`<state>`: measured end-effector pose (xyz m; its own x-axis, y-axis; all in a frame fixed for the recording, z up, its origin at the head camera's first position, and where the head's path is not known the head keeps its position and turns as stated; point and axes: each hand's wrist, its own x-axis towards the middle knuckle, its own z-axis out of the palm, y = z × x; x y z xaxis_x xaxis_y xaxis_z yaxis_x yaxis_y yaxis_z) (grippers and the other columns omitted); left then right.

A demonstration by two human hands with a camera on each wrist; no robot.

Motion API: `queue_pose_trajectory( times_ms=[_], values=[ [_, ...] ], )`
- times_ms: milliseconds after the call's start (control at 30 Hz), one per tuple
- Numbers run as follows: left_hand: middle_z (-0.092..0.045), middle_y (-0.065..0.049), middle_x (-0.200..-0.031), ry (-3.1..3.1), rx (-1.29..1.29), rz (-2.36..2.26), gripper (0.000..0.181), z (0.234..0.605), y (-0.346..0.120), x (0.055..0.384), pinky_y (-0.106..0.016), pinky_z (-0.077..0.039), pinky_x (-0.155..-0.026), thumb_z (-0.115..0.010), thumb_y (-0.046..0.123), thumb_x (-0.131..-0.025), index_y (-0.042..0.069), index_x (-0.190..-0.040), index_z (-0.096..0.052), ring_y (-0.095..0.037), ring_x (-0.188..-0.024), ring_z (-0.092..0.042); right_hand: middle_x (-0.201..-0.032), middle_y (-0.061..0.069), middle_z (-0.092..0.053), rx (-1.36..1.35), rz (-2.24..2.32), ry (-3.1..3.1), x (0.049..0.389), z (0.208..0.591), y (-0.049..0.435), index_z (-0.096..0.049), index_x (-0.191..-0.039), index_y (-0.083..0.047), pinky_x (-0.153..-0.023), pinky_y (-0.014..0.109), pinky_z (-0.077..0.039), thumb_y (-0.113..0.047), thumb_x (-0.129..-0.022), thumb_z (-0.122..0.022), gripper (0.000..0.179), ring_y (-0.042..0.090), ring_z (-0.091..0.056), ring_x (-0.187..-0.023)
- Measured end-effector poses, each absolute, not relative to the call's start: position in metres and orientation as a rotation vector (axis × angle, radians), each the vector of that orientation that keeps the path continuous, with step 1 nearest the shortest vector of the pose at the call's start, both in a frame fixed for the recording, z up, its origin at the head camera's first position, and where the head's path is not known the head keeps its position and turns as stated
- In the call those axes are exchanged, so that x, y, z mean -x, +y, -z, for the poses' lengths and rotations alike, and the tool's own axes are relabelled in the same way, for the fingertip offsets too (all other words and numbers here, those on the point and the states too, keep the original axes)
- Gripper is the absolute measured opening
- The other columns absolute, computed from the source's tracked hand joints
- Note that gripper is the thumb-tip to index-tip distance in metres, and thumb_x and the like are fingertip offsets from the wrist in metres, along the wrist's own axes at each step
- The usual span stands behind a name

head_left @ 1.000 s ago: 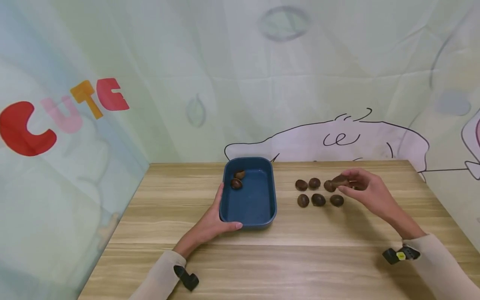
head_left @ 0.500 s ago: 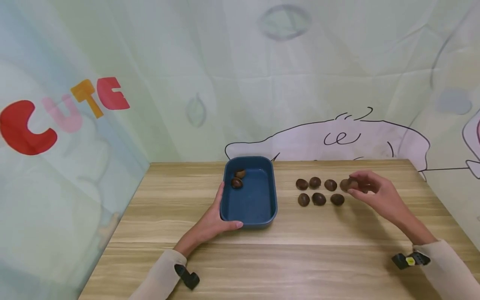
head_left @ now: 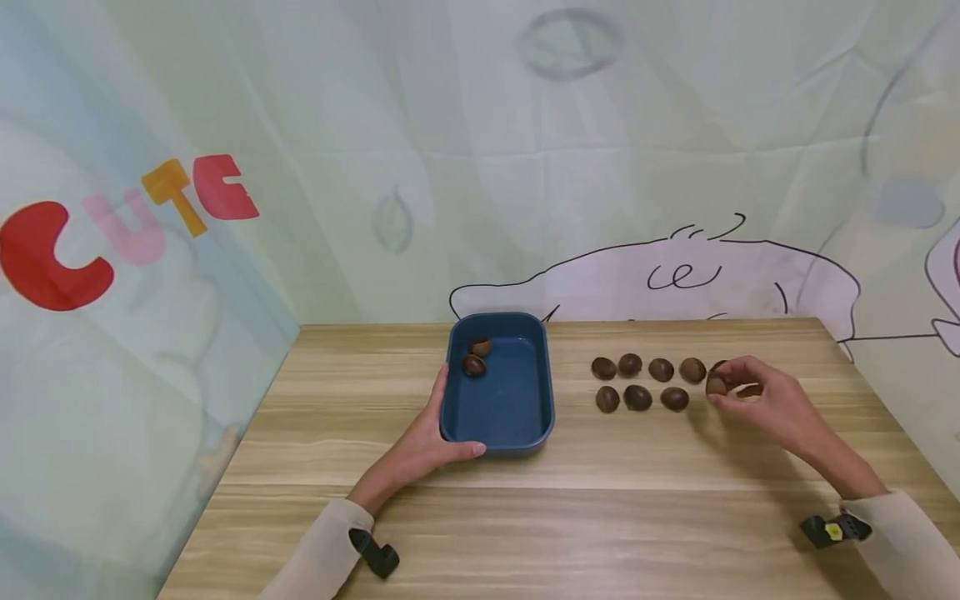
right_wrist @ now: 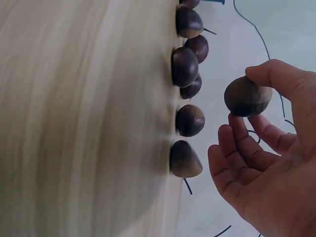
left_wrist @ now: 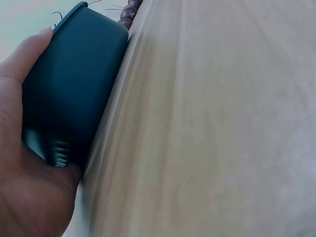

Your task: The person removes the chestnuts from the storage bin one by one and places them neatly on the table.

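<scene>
My left hand (head_left: 423, 442) grips the near left corner of a dark blue box (head_left: 498, 415), its thumb along the near side and its fingers at the left side. Two brown chestnuts (head_left: 474, 365) lie inside by the left wall. My right hand (head_left: 772, 404) pinches a chestnut (right_wrist: 247, 96) between thumb and fingertips, raised off the table in the right wrist view. It is at the right end of two rows of chestnuts (head_left: 661, 369). Behind its fingertips another chestnut (head_left: 721, 365) is partly hidden.
The wooden table (head_left: 525, 533) ends at a printed cloth backdrop (head_left: 480, 167) just behind the box and the chestnuts. The near row of chestnuts (head_left: 637, 398) is shorter than the far one. Both wrists carry a black strapped device (head_left: 835, 530).
My right hand has moved right and a little nearer along the far row, with a chestnut in its fingertips. The row's fourth chestnut now shows uncovered. The left hand and the box stay put.
</scene>
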<state>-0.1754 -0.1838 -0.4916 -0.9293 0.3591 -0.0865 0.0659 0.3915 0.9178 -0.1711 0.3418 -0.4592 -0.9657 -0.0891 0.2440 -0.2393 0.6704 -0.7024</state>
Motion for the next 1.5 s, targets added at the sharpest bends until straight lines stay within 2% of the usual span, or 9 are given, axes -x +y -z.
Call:
queue_pose_trajectory(
  times_ms=[333,467,567,700,1200,1500],
  values=[
    [0.003,-0.004,-0.186,2.389,-0.363,-1.544,0.137,0.493,-0.185,0.176,-0.068,-0.015,-0.131,-0.093,0.039,-0.088,0.029,-0.177,0.011,-0.035,-0.169,-0.009,-0.106,0.017,-0.076,-0.268,-1.078,-2.737,0.174,0.47,0.348,-0.073,-0.115,0.004,-0.077,0.011,-0.052,-0.008,-0.09,-0.089,0.033,-0.007,-0.059,-0.092],
    [0.002,-0.004,-0.186,2.389,-0.367,-1.551,0.138,0.493,-0.185,0.177,-0.068,-0.015,-0.131,-0.093,0.039,-0.088,0.029,-0.177,0.011,-0.035,-0.169,-0.01,-0.107,0.018,-0.076,-0.232,-1.004,-2.78,0.175,0.475,0.35,-0.074,-0.118,0.005,-0.078,0.018,-0.054,-0.014,-0.091,-0.09,0.037,0.011,-0.066,-0.095],
    [0.002,-0.004,-0.186,2.388,-0.366,-1.553,0.138,0.494,-0.185,0.177,-0.068,-0.016,-0.131,-0.093,0.039,-0.088,0.029,-0.177,0.011,-0.035,-0.169,-0.01,-0.111,0.022,-0.076,-0.209,-0.959,-2.829,0.175,0.479,0.351,-0.073,-0.121,0.006,-0.079,0.031,-0.054,-0.017,-0.091,-0.091,0.042,0.029,-0.068,-0.098],
    [0.002,-0.005,-0.186,2.381,-0.367,-1.556,0.138,0.494,-0.185,0.177,-0.068,-0.016,-0.131,-0.093,0.039,-0.088,0.03,-0.177,0.011,-0.036,-0.169,-0.01,-0.115,0.027,-0.074,-0.191,-0.923,-2.874,0.175,0.483,0.352,-0.072,-0.122,0.007,-0.08,0.043,-0.052,-0.019,-0.09,-0.091,0.045,0.04,-0.068,-0.102],
    [0.003,-0.003,-0.186,2.385,-0.354,-1.541,0.138,0.494,-0.185,0.177,-0.068,-0.015,-0.131,-0.093,0.04,-0.088,0.031,-0.177,0.011,-0.035,-0.17,-0.008,-0.122,0.037,-0.07,-0.178,-0.915,-2.91,0.178,0.483,0.344,-0.072,-0.123,0.013,-0.091,0.063,-0.054,-0.013,-0.089,-0.092,0.048,0.052,-0.066,-0.111],
    [0.004,-0.004,-0.186,2.383,-0.356,-1.54,0.138,0.492,-0.184,0.177,-0.068,-0.014,-0.131,-0.093,0.04,-0.088,0.031,-0.177,0.012,-0.035,-0.17,-0.008,-0.121,0.038,-0.071,-0.145,-0.896,-2.912,0.177,0.482,0.341,-0.072,-0.123,0.014,-0.091,0.065,-0.054,-0.015,-0.089,-0.092,0.049,0.054,-0.067,-0.111]
  ],
)
